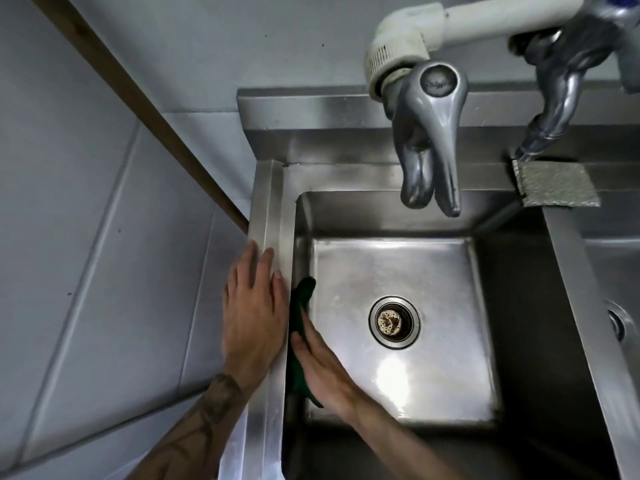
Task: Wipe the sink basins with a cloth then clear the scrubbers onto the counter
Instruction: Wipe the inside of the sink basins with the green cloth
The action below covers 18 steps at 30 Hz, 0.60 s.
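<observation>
The left hand (254, 313) lies flat, fingers straight, on the steel sink rim (273, 209) at lower left. The right hand (322, 372), fingers also straight, presses a dark green cloth (303, 292) against the basin (433, 271)'s left wall. A silvery scrubber (557, 183) sits on the ledge at upper right. Grey wall panels (104, 237) and a wooden strip (138, 98) fill the left. The tap (429, 140) cap's embossed lettering looks too blurred to read.

cloth (300, 327) in basin (398, 327) (left wall), scrubber (557, 183) on back rim
</observation>
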Tool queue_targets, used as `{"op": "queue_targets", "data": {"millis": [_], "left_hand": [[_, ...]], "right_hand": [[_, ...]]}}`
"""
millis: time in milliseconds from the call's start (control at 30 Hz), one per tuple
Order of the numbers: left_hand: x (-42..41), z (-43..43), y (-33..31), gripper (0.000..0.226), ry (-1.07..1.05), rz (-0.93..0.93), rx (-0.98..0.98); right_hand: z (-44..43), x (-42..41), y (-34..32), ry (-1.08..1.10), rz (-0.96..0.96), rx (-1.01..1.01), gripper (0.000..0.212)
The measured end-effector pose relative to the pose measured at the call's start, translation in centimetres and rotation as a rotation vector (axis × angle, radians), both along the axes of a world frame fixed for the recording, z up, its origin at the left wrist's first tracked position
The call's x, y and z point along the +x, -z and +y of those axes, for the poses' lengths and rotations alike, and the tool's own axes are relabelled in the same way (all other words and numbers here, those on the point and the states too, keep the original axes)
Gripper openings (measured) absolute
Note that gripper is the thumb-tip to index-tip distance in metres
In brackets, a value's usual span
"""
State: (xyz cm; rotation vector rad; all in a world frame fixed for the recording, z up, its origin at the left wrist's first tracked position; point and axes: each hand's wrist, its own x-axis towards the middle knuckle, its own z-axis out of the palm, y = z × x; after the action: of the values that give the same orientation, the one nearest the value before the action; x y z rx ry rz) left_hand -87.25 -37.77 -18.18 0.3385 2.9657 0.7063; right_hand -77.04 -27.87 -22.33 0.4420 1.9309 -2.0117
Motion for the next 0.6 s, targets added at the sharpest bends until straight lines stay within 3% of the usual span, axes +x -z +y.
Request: {"op": "queue_targets", "data": {"millis": [133,333,467,600], "left_hand": [[0.0,0.1,-0.2,0.058,-0.017,-0.031,0.062],[-0.3,0.0,0.4,0.055,0.012,-0.006,0.022],[-0.3,0.0,0.7,0.051,0.018,-0.008,0.001],[-0.3,0.0,0.7,0.053,0.028,-0.015,-0.049]], "right_hand": [[0.0,0.1,1.2,0.088,0.058,0.193,0.054],[2.2,-6.9,0.4,0.196,0.226,0.288,0.058],[4.5,-12.3,0.5,0.173,0.222,0.384,0.064],[3.4,-9.5,0.3,0.056,0.191,0.338,0.072]]}}
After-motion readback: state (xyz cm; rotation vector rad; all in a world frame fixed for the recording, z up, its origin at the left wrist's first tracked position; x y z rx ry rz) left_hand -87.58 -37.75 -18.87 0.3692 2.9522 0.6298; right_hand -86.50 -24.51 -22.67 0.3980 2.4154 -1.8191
